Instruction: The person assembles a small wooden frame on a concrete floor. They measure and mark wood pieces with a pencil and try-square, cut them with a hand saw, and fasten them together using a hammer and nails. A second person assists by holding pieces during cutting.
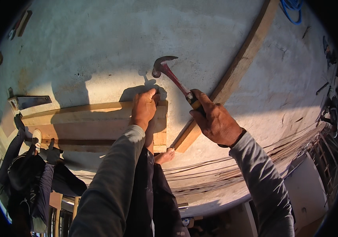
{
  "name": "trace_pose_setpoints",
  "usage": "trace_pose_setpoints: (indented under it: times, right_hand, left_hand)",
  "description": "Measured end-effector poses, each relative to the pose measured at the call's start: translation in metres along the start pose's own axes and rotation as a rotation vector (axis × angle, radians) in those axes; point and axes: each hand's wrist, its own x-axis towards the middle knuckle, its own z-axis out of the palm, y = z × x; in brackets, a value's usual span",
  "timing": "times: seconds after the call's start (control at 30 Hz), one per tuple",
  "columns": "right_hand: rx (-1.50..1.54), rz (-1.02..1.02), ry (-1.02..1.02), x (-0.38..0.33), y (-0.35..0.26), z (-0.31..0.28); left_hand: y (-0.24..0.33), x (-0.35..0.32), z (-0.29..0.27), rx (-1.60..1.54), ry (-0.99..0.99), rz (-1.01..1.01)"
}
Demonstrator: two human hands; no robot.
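one hammer [173, 77] is seen, two gripping hands [143, 106] in grey sleeves, one long diagonal wooden batten [240, 63], one blue hose [293, 6], and one co-worker [30, 173].

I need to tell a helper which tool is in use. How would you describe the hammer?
On the pale concrete surface, find the stacked wooden boards. Above their right end, the right hand holds a claw hammer, the only tool there with a dark red handle and curved metal head.

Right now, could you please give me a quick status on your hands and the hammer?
Right hand gripping red-handled claw hammer, raised. Left hand pinching at top edge of wooden boards. Another person's hand below.
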Motion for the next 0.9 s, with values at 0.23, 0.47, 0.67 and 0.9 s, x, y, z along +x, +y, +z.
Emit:
trace_pose_setpoints:
  times: [0.23,0.47,0.67,0.9]
  right_hand:
    - [0.187,0.004,0.108,-0.001,-0.003,0.002]
    - [-0.104,0.036,-0.023,-0.003,0.0,0.002]
    - [0.071,0.012,0.116,-0.005,0.001,0.005]
    - [0.182,0.071,0.252,-0.005,-0.013,0.006]
  left_hand:
    - [-0.012,-0.007,0.014,-0.035,0.149,0.089]
    - [-0.009,-0.005,0.015,0.004,0.087,0.055]
    - [-0.006,-0.005,0.009,-0.047,0.076,0.031]
    - [-0.012,-0.014,-0.006,0.195,-0.013,-0.13]
